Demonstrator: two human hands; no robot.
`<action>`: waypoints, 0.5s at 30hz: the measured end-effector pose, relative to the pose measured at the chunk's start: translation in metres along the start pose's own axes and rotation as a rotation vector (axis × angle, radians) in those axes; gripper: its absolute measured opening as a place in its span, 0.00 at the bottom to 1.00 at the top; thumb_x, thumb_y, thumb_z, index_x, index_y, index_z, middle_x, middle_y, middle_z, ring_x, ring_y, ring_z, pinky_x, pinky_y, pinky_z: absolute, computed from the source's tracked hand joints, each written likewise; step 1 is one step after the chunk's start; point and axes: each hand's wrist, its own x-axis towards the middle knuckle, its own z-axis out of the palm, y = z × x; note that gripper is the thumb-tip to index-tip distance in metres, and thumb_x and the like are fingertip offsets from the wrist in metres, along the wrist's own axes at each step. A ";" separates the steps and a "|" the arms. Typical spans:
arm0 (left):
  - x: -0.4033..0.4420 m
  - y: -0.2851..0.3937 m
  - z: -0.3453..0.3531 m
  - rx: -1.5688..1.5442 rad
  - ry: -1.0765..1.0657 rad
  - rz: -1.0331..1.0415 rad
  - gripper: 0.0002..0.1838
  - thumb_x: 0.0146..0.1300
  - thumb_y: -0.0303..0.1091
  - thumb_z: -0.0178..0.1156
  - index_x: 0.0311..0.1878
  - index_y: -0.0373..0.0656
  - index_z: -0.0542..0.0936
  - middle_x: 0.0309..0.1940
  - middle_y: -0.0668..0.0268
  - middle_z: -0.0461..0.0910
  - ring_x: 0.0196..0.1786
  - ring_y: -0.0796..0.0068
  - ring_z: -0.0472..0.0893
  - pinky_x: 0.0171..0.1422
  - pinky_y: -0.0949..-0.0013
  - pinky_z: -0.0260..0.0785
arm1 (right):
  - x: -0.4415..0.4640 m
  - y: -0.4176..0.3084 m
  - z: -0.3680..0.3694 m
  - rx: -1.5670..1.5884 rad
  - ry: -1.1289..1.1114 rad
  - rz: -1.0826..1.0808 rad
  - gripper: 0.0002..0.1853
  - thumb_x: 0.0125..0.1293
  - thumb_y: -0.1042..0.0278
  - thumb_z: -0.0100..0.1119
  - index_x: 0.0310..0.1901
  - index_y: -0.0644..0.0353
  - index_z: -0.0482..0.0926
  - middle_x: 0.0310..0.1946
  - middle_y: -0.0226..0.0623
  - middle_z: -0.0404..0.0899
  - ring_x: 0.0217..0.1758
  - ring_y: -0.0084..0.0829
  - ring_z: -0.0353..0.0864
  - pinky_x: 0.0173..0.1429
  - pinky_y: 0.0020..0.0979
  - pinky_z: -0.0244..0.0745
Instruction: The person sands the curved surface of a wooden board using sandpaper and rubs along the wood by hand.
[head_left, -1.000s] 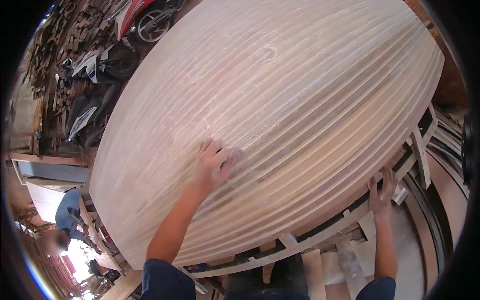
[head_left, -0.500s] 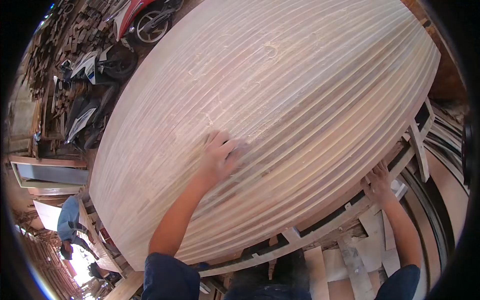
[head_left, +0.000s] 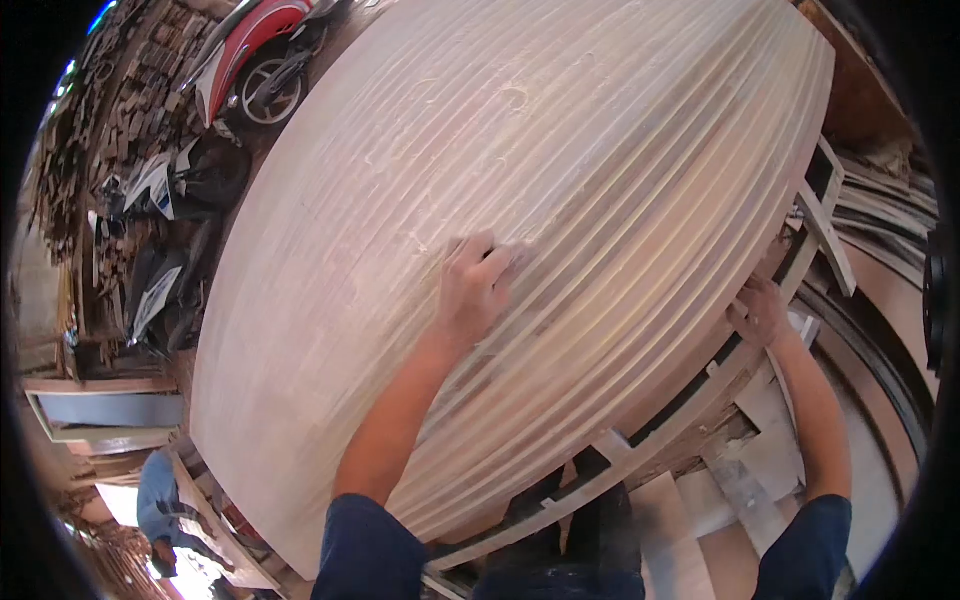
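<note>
A wide, curved wooden panel of narrow pale strips (head_left: 330, 260) fills the middle of the view, with dust and ring-shaped marks on its surface. My left hand (head_left: 475, 285) presses on the panel near its centre, fingers bent and blurred; whatever may be under them is too smeared to make out. At the panel's lower right edge, my right hand (head_left: 762, 312) rests with its fingers over the rim, beside the curved frame (head_left: 690, 400) below. The right fingertips are partly hidden by the edge.
Motorbikes (head_left: 265, 85) and stacked wood offcuts (head_left: 130, 90) stand at the upper left. Another person (head_left: 160, 500) bends over a board at the lower left. Long curved strips (head_left: 880, 215) lie at the right, and flat boards (head_left: 670, 530) lie below the frame.
The view has shifted, so the panel appears turned and further left. My left hand stays on the panel, slightly further up and right in view. My right hand has moved along the edge.
</note>
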 end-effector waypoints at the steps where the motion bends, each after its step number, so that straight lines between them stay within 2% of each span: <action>1: -0.004 -0.001 0.000 -0.007 -0.006 -0.026 0.10 0.56 0.26 0.68 0.42 0.44 0.86 0.29 0.59 0.74 0.34 0.55 0.74 0.46 0.55 0.66 | 0.002 -0.011 -0.009 -0.023 -0.081 0.113 0.18 0.60 0.62 0.61 0.50 0.58 0.85 0.54 0.48 0.83 0.62 0.50 0.77 0.68 0.47 0.70; 2: -0.015 0.000 -0.006 -0.003 -0.010 -0.017 0.10 0.56 0.26 0.68 0.42 0.44 0.86 0.29 0.59 0.74 0.34 0.55 0.74 0.46 0.55 0.66 | 0.005 -0.016 -0.013 -0.045 -0.161 0.221 0.19 0.60 0.60 0.60 0.51 0.57 0.85 0.55 0.47 0.82 0.65 0.49 0.75 0.71 0.46 0.67; 4: -0.028 0.004 -0.023 0.049 -0.099 -0.162 0.09 0.57 0.27 0.67 0.43 0.45 0.86 0.29 0.59 0.74 0.34 0.55 0.75 0.47 0.55 0.66 | 0.003 -0.010 -0.007 -0.074 -0.092 0.183 0.19 0.61 0.60 0.60 0.52 0.56 0.85 0.55 0.46 0.83 0.65 0.49 0.75 0.70 0.46 0.68; 5: -0.021 -0.002 -0.014 0.050 -0.112 -0.153 0.09 0.57 0.27 0.67 0.43 0.45 0.86 0.29 0.59 0.74 0.34 0.55 0.75 0.47 0.55 0.66 | -0.001 -0.007 0.000 -0.113 -0.045 0.128 0.19 0.61 0.59 0.60 0.52 0.55 0.85 0.55 0.46 0.83 0.65 0.49 0.76 0.69 0.46 0.68; 7: 0.012 -0.002 0.002 0.021 -0.030 0.024 0.08 0.59 0.28 0.67 0.43 0.45 0.86 0.27 0.60 0.72 0.33 0.58 0.74 0.46 0.56 0.64 | 0.000 0.001 0.002 -0.048 -0.050 0.121 0.19 0.61 0.59 0.60 0.51 0.55 0.85 0.54 0.45 0.83 0.62 0.49 0.78 0.66 0.47 0.70; 11: -0.007 -0.001 -0.013 0.032 -0.056 0.024 0.07 0.60 0.28 0.66 0.41 0.43 0.87 0.26 0.60 0.74 0.33 0.61 0.75 0.45 0.60 0.62 | -0.001 -0.001 -0.001 -0.050 -0.019 0.062 0.18 0.60 0.59 0.60 0.49 0.54 0.86 0.48 0.45 0.85 0.54 0.51 0.82 0.58 0.48 0.73; 12: -0.017 0.002 -0.022 0.060 -0.077 -0.041 0.07 0.61 0.29 0.65 0.41 0.43 0.87 0.27 0.60 0.75 0.33 0.60 0.75 0.46 0.59 0.62 | 0.002 -0.002 -0.003 -0.050 -0.015 0.064 0.18 0.60 0.59 0.60 0.49 0.54 0.86 0.48 0.45 0.85 0.54 0.51 0.82 0.58 0.48 0.73; 14: -0.018 0.000 -0.017 0.086 -0.113 -0.102 0.06 0.63 0.30 0.65 0.42 0.43 0.87 0.27 0.60 0.75 0.34 0.60 0.75 0.46 0.59 0.62 | 0.003 -0.008 -0.004 -0.128 -0.122 0.180 0.18 0.59 0.59 0.61 0.49 0.54 0.86 0.47 0.46 0.86 0.54 0.50 0.82 0.59 0.48 0.73; 15: 0.001 0.000 -0.004 0.061 -0.063 -0.032 0.06 0.62 0.30 0.65 0.41 0.43 0.87 0.27 0.60 0.75 0.34 0.59 0.75 0.46 0.58 0.62 | 0.004 -0.011 -0.007 -0.120 -0.120 0.184 0.18 0.59 0.59 0.61 0.49 0.54 0.86 0.47 0.46 0.86 0.54 0.50 0.82 0.59 0.48 0.73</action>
